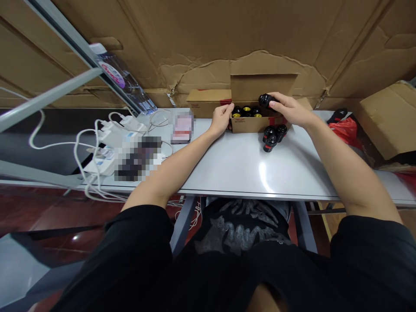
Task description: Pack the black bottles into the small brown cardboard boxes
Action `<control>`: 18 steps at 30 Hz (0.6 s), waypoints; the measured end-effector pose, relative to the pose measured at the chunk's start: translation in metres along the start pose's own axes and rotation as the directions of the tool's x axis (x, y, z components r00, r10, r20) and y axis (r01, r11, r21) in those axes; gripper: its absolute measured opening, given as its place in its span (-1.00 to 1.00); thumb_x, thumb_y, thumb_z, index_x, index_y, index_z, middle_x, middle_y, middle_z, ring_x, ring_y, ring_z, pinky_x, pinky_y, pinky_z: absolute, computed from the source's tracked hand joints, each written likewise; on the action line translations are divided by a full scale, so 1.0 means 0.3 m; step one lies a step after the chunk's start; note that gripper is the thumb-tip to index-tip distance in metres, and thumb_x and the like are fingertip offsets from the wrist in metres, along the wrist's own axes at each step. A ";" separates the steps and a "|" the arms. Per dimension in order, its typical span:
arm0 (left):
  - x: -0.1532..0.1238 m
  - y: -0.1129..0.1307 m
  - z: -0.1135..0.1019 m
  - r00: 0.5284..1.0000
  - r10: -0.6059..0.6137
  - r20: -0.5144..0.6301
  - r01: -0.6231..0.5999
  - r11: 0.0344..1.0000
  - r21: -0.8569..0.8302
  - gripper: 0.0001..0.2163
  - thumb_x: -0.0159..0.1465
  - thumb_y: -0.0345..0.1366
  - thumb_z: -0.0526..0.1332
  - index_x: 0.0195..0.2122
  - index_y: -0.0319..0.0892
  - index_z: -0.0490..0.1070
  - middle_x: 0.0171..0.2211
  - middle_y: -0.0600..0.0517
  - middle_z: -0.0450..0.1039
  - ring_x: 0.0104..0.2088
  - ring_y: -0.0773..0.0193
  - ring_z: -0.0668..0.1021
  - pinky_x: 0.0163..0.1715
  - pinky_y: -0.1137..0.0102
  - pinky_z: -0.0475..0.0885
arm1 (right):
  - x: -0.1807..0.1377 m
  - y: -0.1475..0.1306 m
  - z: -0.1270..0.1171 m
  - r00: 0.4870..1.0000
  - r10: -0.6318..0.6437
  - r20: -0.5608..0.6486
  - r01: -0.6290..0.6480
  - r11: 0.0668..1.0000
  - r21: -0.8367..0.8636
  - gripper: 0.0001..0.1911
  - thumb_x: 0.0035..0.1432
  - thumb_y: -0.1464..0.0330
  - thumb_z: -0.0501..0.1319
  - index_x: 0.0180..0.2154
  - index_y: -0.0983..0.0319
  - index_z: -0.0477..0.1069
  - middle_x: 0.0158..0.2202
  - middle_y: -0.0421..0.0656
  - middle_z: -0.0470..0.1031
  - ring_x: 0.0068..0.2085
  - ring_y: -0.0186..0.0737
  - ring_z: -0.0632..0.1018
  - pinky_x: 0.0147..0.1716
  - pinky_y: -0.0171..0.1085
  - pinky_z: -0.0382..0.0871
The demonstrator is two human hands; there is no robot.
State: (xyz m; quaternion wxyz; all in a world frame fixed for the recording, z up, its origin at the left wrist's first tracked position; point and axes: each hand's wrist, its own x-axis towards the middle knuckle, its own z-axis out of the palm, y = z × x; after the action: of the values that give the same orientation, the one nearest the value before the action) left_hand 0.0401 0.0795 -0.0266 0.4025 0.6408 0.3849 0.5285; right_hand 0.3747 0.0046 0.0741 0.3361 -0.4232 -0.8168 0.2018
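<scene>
A small open cardboard box [256, 125] stands at the back of the white table, its lid flap [264, 89] raised behind it. Black cylindrical fittings with yellow rings [246, 110] stand inside it. My left hand [222, 119] is closed on the box's left end. Over the box's right part, my right hand [290, 108] grips another black cylindrical fitting [265, 100], held tilted between thumb and fingers. Just in front of the box, several black fittings with red marks [270, 139] are grouped on the tabletop. Part of the box's right end is hidden by my right hand.
Left on the white table [227, 169] are a pixelated phone-like object [182, 128], a dark pixelated object [138, 158], and white power strips [113, 134] with tangled cables. A water bottle [126, 82] leans by a metal frame. A red bag [346, 130] and larger carton [386, 117] are right.
</scene>
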 end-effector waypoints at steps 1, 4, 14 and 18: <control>0.000 0.000 0.000 1.000 -0.001 0.000 0.001 1.000 -0.002 -0.23 0.59 0.57 0.36 -0.37 0.01 0.22 -0.59 0.18 0.25 -0.68 0.31 0.38 -0.69 0.39 0.33 | -0.001 -0.003 0.006 1.000 0.014 0.001 -0.014 1.000 -0.012 -0.06 0.52 -0.55 0.21 0.34 0.07 0.70 0.39 0.06 0.80 0.40 0.47 0.72 0.59 0.37 0.54; -0.002 -0.002 0.001 1.000 0.000 0.000 0.000 1.000 -0.013 -0.24 0.57 0.59 0.38 -0.37 0.01 0.25 -0.59 0.17 0.29 -0.68 0.29 0.40 -0.70 0.38 0.34 | -0.005 -0.014 0.026 0.999 0.050 -0.010 -0.051 0.996 -0.080 -0.18 0.56 -0.45 0.21 0.18 0.12 0.67 0.16 0.07 0.82 0.18 0.35 0.75 0.33 0.25 0.65; -0.003 0.004 0.005 1.000 -0.008 -0.013 0.008 1.000 -0.028 -0.20 0.52 0.62 0.41 -0.40 0.02 0.20 -0.62 0.19 0.29 -0.71 0.30 0.42 -0.73 0.39 0.32 | -0.006 -0.021 0.033 0.994 0.058 -0.093 -0.068 0.992 -0.106 -0.42 0.47 -0.18 0.37 0.15 0.14 0.68 0.03 0.03 0.77 0.01 0.21 0.70 0.11 0.12 0.64; -0.004 0.004 0.007 1.000 -0.002 -0.020 0.001 0.999 -0.037 -0.19 0.50 0.62 0.42 -0.41 0.02 0.21 -0.63 0.20 0.26 -0.71 0.31 0.40 -0.74 0.40 0.31 | 0.003 0.012 0.046 0.993 0.044 -0.112 -0.053 0.996 -0.070 -0.36 0.42 -0.14 0.46 0.29 0.11 0.65 0.13 0.07 0.78 0.11 0.29 0.76 0.20 0.18 0.73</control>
State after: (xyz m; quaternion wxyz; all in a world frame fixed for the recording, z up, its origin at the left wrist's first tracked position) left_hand 0.0421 0.0778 -0.0261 0.4107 0.6276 0.3796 0.5417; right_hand 0.3664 0.0068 0.0627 0.3598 -0.4655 -0.7934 0.1563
